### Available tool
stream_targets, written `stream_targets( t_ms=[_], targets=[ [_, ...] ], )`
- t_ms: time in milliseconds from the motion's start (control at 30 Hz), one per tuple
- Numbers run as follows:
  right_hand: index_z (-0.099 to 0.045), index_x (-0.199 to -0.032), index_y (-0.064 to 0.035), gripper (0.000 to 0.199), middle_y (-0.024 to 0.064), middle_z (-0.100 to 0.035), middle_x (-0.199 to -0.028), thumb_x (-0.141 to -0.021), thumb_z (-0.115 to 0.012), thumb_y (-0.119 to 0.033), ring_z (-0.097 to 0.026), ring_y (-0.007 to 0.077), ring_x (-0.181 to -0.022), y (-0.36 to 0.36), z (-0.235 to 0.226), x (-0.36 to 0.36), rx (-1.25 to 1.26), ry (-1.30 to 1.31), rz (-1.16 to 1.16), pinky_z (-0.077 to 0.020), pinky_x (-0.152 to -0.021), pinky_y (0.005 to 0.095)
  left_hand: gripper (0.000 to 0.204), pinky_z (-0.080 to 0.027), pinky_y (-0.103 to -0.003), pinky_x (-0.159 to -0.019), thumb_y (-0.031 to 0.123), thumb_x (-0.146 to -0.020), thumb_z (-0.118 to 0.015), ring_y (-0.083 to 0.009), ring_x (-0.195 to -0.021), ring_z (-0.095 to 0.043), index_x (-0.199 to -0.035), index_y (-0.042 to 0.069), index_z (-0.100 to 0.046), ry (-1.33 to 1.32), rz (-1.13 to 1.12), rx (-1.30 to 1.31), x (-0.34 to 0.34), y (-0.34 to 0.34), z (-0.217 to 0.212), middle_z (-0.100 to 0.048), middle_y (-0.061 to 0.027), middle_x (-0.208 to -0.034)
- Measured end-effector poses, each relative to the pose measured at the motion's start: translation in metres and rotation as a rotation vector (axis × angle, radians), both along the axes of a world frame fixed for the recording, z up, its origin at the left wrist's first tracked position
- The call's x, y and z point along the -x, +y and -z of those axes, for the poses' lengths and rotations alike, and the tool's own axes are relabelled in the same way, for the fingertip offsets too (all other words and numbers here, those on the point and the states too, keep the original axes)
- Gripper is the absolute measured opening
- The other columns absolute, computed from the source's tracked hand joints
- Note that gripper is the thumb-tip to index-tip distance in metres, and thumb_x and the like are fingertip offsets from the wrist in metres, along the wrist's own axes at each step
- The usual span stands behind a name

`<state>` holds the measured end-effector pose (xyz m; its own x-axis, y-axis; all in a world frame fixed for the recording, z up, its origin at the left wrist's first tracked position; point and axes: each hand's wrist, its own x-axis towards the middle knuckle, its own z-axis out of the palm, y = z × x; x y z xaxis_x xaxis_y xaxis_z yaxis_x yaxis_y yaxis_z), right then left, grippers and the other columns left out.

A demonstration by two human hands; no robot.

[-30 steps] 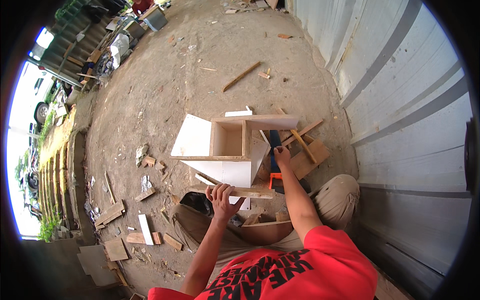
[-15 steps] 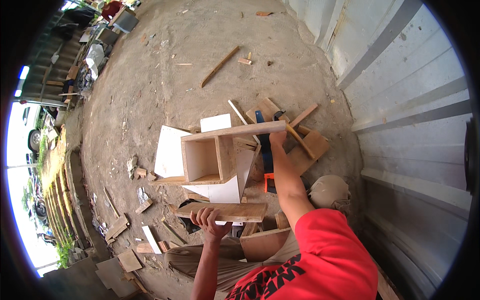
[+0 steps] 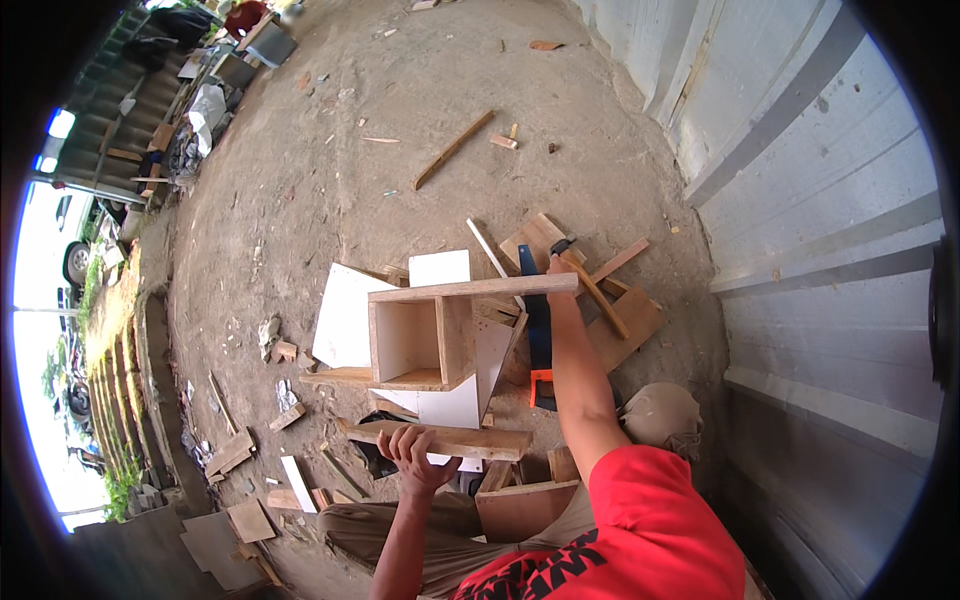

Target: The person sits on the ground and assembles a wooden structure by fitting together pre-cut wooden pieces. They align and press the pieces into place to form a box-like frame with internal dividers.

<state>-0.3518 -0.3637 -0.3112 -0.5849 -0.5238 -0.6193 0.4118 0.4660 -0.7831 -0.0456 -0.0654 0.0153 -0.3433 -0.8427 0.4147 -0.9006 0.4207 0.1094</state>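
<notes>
Wooden plank (image 3: 480, 442) — long, flat, in left hand (image 3: 413, 458), squarish wooden box (image 3: 457, 345) beyond

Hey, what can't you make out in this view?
All in the head view:
Right hand: partly hidden by the box's long board; its grip can't be told.
Handsaw: that board crosses its blade; the right forearm hides part of its handle.
Black bag: partly behind the wooden plank in the left hand.
Person in red: too small and blurred.

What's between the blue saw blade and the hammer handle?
In the head view: the right forearm and, beside it, part of a brown board.
</notes>
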Motion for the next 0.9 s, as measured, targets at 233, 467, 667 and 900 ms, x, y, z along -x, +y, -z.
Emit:
stream_targets(
  t_ms=[233, 467, 667, 900],
  targets=[
    [-0.068, -0.104, 0.0047, 0.029, 0.0216, -0.071, -0.105, -0.091, -0.066, -0.021, -0.070, 0.0337, -0.101, 0.041, -0.031, -0.036, -0.328, 0.450, -0.322, -0.0539, -0.086, 0.0424, 0.067, -0.021, -0.057, -0.116, 0.036, -0.060, -0.086, -0.0294, -0.115, -0.050, -0.116, 0.015, -0.054, 0.016, -0.105, -0.041, -0.003, 0.031, 0.002, -0.052, -0.0071, -0.116],
    [-0.054, -0.137, 0.0017, 0.058, 0.0247, -0.057, -0.141, -0.095, -0.061, -0.038, -0.052, 0.0376, -0.135, 0.022, -0.045, -0.064, -0.427, 0.468, -0.431, -0.0388, -0.114, 0.0450, 0.064, -0.020, -0.058, -0.115, 0.037, -0.062, -0.086, -0.0295, -0.115, -0.050, -0.113, 0.015, -0.054, 0.036, -0.141, -0.005, -0.003, 0.046, 0.009, -0.052, -0.0074, -0.114],
    [-0.043, -0.149, 0.0028, 0.073, 0.0287, -0.045, -0.151, -0.095, -0.062, -0.043, -0.042, 0.0445, -0.142, 0.025, -0.066, -0.071, -0.417, 0.463, -0.575, -0.0339, -0.118, 0.0516, 0.063, -0.020, -0.057, -0.115, 0.038, -0.064, -0.086, -0.0288, -0.114, -0.051, -0.114, 0.016, -0.054, 0.026, -0.150, 0.034, -0.001, 0.049, 0.010, -0.053, -0.0066, -0.114],
    [-0.048, -0.139, 0.0113, 0.076, 0.0310, -0.057, -0.138, -0.087, -0.072, -0.038, -0.057, 0.0401, -0.130, -0.001, -0.056, -0.056, -0.257, 0.151, -0.322, -0.0449, -0.109, 0.0459, 0.063, -0.019, -0.056, -0.116, 0.041, -0.064, -0.087, -0.0273, -0.116, -0.051, -0.114, 0.017, -0.055, 0.050, -0.137, 0.041, 0.000, 0.040, 0.014, -0.053, -0.0056, -0.116]
  ],
)
